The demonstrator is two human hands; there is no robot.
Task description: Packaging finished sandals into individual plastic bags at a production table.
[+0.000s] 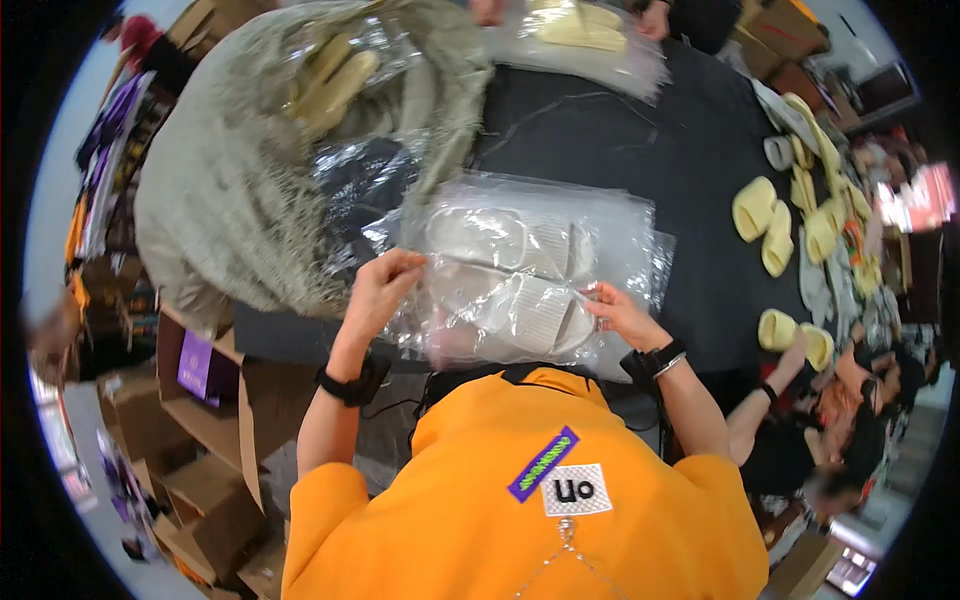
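Note:
A pair of white slides (pixel 540 312) with ribbed straps lies side by side in front of me, inside a clear plastic bag (pixel 465 340). My left hand (pixel 385 285) pinches the bag's left edge between thumb and fingers. At the bag's right side, beside the strap end of the nearer slide, my right hand (pixel 618 312) has its thumb and fingertips closed on the plastic. Beneath lies a stack of clear plastic bags (pixel 630 215), spread on the black table (pixel 710 130).
At the left, a large grey-green sack (pixel 220 180) holds bagged yellow slides (pixel 340 90). Across the table, another person's hands (pixel 652 20) flank a bag with yellow slides (pixel 580 28). Loose yellow slides (pixel 755 208) line the right edge. Cardboard boxes (pixel 205 400) stand lower left.

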